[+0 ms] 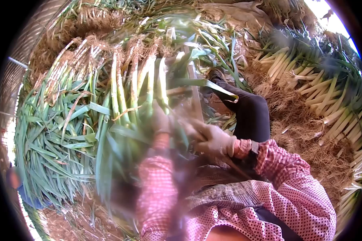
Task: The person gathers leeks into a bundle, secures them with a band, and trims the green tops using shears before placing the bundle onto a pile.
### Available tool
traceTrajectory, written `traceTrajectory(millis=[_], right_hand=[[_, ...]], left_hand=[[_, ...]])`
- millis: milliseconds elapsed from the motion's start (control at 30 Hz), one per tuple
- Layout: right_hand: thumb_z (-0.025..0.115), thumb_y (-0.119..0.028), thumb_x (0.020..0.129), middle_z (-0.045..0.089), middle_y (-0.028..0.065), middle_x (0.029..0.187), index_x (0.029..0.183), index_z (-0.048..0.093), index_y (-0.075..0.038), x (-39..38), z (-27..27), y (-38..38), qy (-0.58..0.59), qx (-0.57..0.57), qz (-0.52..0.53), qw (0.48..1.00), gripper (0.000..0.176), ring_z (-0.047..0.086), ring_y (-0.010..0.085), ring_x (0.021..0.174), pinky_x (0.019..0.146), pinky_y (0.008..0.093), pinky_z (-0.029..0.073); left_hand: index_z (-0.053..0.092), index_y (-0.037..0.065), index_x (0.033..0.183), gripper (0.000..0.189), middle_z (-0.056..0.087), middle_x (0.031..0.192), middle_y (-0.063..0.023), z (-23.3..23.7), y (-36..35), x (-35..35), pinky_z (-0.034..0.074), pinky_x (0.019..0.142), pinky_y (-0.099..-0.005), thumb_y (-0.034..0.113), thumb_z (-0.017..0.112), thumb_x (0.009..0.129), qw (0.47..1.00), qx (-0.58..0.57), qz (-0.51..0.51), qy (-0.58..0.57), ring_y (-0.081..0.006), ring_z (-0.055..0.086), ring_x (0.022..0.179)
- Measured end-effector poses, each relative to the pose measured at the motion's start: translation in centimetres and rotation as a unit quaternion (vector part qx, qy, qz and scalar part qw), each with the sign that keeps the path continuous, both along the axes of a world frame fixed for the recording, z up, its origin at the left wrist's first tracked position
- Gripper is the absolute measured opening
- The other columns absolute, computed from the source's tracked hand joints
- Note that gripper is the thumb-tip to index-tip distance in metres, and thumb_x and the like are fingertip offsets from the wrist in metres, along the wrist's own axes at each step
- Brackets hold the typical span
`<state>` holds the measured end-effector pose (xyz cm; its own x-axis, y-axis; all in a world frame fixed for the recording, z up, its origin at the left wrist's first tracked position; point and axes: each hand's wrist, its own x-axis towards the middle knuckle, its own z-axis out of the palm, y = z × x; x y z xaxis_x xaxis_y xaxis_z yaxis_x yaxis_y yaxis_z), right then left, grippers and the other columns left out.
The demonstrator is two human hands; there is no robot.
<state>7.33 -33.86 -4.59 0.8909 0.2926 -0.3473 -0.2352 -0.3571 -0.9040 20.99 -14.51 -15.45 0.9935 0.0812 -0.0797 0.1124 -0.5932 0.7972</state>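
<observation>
My left hand [161, 120], smeared by motion, reaches forward over the pile of leeks. It overlaps the lower stem of a pale leek [162, 80] whose root end points away from me. Several more leeks [134, 80] lie side by side just left of it, brown roots at the far end and green leaves toward me. To the right, my gloved right hand [215, 140] is held above my lap with its fingers curled and pointing left. Blur around those fingertips hides what they hold, if anything.
A thick heap of leek leaves [48, 144] fills the left side. Rows of leeks [330, 92] with matted roots [301, 136] line the right. My bent leg [251, 116] stands between, beside a narrow board edge [195, 92]. Part of another person [15, 178] shows at the far left.
</observation>
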Motion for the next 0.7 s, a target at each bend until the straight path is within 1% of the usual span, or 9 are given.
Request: traceTrajectory(millis=[133, 233, 333, 433, 467, 500, 567, 633, 700], right_hand=[[0.072, -0.025, 0.079, 0.066, 0.0261, 0.12, 0.155, 0.032, -0.002, 6.4, -3.5, 0.7, -0.021, -0.015, -0.059, 0.998, 0.089, 0.069, 0.0328, 0.107, 0.091, 0.0378, 0.055], [0.072, -0.025, 0.079, 0.067, 0.0267, 0.118, 0.153, 0.035, -0.001, 12.2, -5.4, 1.3, -0.048, -0.058, -0.113, 0.991, 0.086, 0.068, 0.0352, 0.108, 0.093, 0.0387, 0.054], [0.072, -0.022, 0.078, 0.064, 0.0268, 0.125, 0.153, 0.034, -0.001, 15.4, -7.0, 1.2, -0.047, -0.047, -0.126, 0.99, 0.087, 0.065, 0.0358, 0.114, 0.096, 0.0379, 0.053], [0.072, -0.023, 0.077, 0.061, 0.027, 0.13, 0.153, 0.035, -0.001, 10.2, -4.8, 0.6, -0.038, 0.035, -0.087, 0.995, 0.087, 0.062, 0.0365, 0.119, 0.102, 0.0392, 0.05], [0.072, -0.023, 0.077, 0.06, 0.0273, 0.132, 0.154, 0.035, -0.002, 7.7, -3.5, 0.3, -0.05, 0.056, -0.063, 0.995, 0.088, 0.062, 0.0367, 0.12, 0.104, 0.0397, 0.048], [0.072, -0.023, 0.077, 0.058, 0.0277, 0.135, 0.155, 0.033, -0.002, 4.6, -2.3, 0.1, -0.082, 0.07, -0.028, 0.994, 0.089, 0.061, 0.037, 0.122, 0.107, 0.0405, 0.047], [0.072, -0.024, 0.077, 0.055, 0.029, 0.139, 0.156, 0.032, -0.003, 0.8, -2.5, -0.1, -0.046, -0.001, -0.004, 0.999, 0.092, 0.059, 0.038, 0.125, 0.109, 0.0411, 0.045], [0.073, -0.027, 0.076, 0.06, 0.0295, 0.133, 0.156, 0.03, -0.002, 2.5, -4.1, 0.3, -0.018, 0.037, -0.066, 0.997, 0.094, 0.06, 0.0398, 0.123, 0.106, 0.0405, 0.046], [0.072, -0.027, 0.077, 0.063, 0.0285, 0.127, 0.157, 0.03, -0.003, 5.8, -4.8, 0.4, -0.052, -0.027, -0.088, 0.994, 0.093, 0.063, 0.0388, 0.119, 0.102, 0.0399, 0.049]], left_hand=[[0.034, 0.003, 0.148, 0.085, 0.069, 0.105, -0.0278, 0.3, -1.1, -0.6, 0.054, 0.082, -0.0472, 0.023, 0.081, 0.08, 0.989, 0.126, -0.019, -0.08, -0.044, 0.069, 0.094], [0.049, -0.001, 0.134, 0.068, 0.071, 0.103, -0.0179, 0.2, -0.8, -0.5, 0.053, 0.087, -0.0405, 0.01, 0.082, 0.076, 0.99, 0.006, -0.054, -0.131, -0.0356, 0.069, 0.098], [0.057, -0.002, 0.123, 0.047, 0.072, 0.099, -0.0142, -1.3, 0.0, 0.1, 0.055, 0.081, -0.0359, 0.002, 0.075, 0.08, 0.992, 0.083, -0.084, -0.033, -0.0271, 0.07, 0.09], [0.06, -0.002, 0.118, 0.037, 0.072, 0.097, -0.0124, 2.2, 0.4, -0.7, 0.056, 0.074, -0.0317, -0.001, 0.071, 0.083, 0.991, -0.085, -0.063, 0.08, -0.0199, 0.07, 0.083], [0.06, -0.003, 0.118, 0.035, 0.072, 0.095, -0.0104, -3.1, 2.2, 0.6, 0.056, 0.069, -0.0278, -0.002, 0.069, 0.084, 0.995, -0.058, -0.075, 0.022, -0.0154, 0.07, 0.078], [0.06, -0.004, 0.118, 0.033, 0.072, 0.096, -0.0089, -1.3, 1.8, -0.2, 0.056, 0.071, -0.0268, -0.003, 0.068, 0.086, 0.982, -0.171, -0.073, 0.033, -0.014, 0.07, 0.08], [0.06, -0.005, 0.118, 0.032, 0.072, 0.096, -0.0078, -2.9, 2.6, -0.3, 0.056, 0.071, -0.026, -0.005, 0.067, 0.087, 0.986, -0.136, -0.099, -0.01, -0.0125, 0.069, 0.08], [0.062, -0.005, 0.117, 0.03, 0.073, 0.097, -0.0066, 0.6, 1.8, -2.1, 0.055, 0.072, -0.0258, -0.002, 0.07, 0.088, 0.978, -0.171, -0.079, 0.088, -0.0113, 0.068, 0.081], [0.063, -0.005, 0.118, 0.029, 0.072, 0.099, -0.0067, 0.0, 2.6, -2.5, 0.054, 0.075, -0.0252, 0.001, 0.07, 0.09, 0.988, -0.099, -0.091, 0.069, -0.0106, 0.067, 0.082]])
